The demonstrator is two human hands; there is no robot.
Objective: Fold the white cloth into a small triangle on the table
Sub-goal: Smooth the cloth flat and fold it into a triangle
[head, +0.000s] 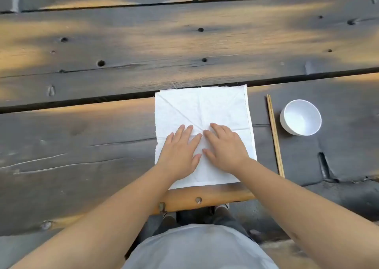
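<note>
The white cloth (203, 108) lies spread flat as a square on the dark wooden table (184, 42), close to the near edge. Crease lines run across it, diagonal and straight, meeting near its middle. My left hand (180, 149) rests palm down on the cloth's lower left part, fingers spread. My right hand (225, 147) lies flat beside it on the lower right part, its fingertips almost touching those of the left hand. Neither hand grips anything. The hands and forearms hide part of the cloth's near edge.
A pair of wooden chopsticks (274, 133) lies just right of the cloth, pointing away from me. A white bowl (300, 117), empty and upright, stands right of them. Gaps run between the table's planks.
</note>
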